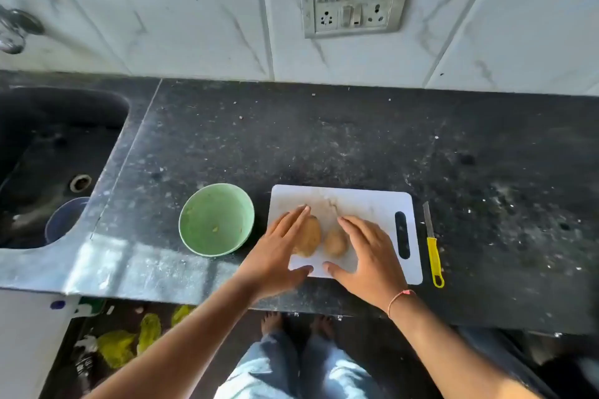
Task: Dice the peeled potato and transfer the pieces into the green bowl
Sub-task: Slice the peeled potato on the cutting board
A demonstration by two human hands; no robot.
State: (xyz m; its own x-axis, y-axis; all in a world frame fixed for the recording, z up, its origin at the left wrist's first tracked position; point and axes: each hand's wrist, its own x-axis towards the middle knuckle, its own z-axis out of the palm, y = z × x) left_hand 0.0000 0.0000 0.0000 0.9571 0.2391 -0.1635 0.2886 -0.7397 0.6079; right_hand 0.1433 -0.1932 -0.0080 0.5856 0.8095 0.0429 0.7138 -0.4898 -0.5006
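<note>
Left hand [275, 256] and right hand [369, 256] lie flat, fingers spread, holding nothing, flanking two potatoes [309, 236] on the cutting board [356, 201]. Knife [432, 246] just right of board, handle toward the person; right hand nearer. Green bowl [216, 220] left.

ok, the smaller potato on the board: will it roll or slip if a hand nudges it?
The smaller potato looks rounded and egg-shaped, so it would probably roll or wobble on the smooth cutting board. It looks solid and rigid. I can't tell whether its surface is wet; if so, it may be slippery.
</note>
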